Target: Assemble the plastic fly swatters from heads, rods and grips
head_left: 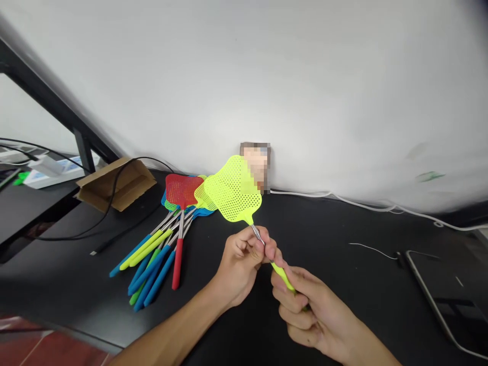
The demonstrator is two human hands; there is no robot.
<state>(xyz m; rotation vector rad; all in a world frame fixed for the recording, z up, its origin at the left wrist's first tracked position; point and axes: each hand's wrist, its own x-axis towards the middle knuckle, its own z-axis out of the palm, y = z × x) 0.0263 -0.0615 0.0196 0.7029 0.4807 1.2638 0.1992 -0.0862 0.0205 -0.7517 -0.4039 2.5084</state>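
Observation:
A yellow-green fly swatter [231,195] is held up over the black table, its perforated head tilted up and to the left. My left hand [244,262] pinches its metal shaft just below the head. The yellow-green grip is wrapped by my right hand [305,305], whose fingers hide the lower end. To the left lies a fanned pile of fly swatters: a red fly swatter [177,264] on top, with several blue handles [160,279] and yellow-green handles [147,246] beneath. Their heads overlap toward the wall.
An open cardboard box [118,185] stands behind the pile, with a black cable [110,203] draped across it. A dark, flat device with a metal rim [450,295] lies at right. A white cable [362,203] runs along the wall. Something pixelated [263,168] sits against the wall.

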